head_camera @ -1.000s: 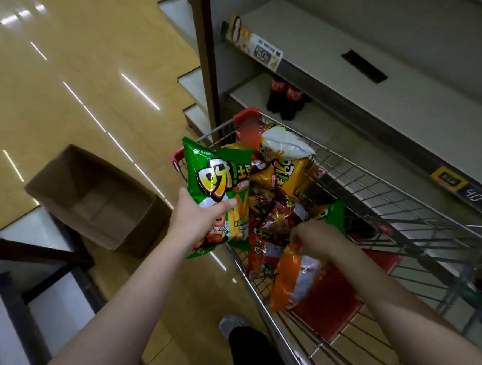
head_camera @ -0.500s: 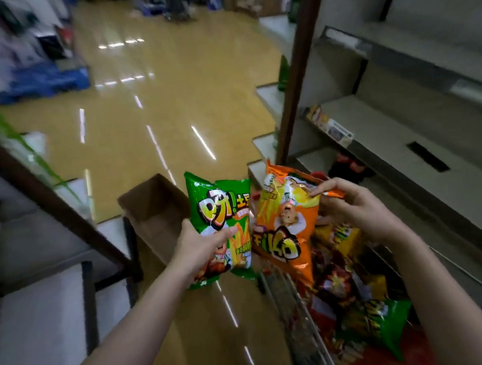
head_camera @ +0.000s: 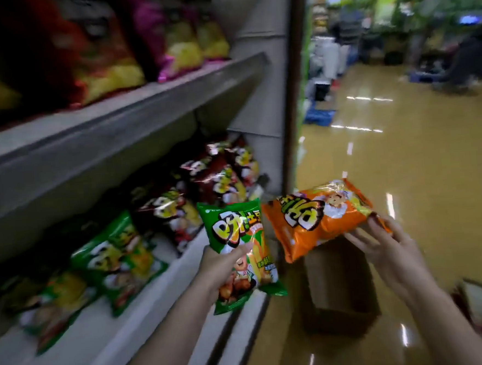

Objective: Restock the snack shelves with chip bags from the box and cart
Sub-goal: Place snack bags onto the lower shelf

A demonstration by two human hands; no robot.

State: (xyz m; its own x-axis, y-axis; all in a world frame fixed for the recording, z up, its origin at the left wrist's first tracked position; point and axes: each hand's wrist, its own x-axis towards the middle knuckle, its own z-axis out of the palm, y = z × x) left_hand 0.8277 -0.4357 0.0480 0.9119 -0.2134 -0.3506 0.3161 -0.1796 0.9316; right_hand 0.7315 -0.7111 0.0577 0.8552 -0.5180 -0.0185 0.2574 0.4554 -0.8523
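Gripping a green chip bag [head_camera: 240, 253] upright, the left hand [head_camera: 220, 269] is hovering over the white lower shelf [head_camera: 158, 316]; the right hand [head_camera: 387, 246] is pinching an orange chip bag [head_camera: 316, 219] above the cardboard box [head_camera: 338, 284] on glossy yellow floor [head_camera: 418, 170], aisle blurring beyond

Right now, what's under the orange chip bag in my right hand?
Below the orange chip bag, gripped by the right hand, stands an open cardboard box on the floor. Nothing shows on its visible inner walls; the bag covers its far end.
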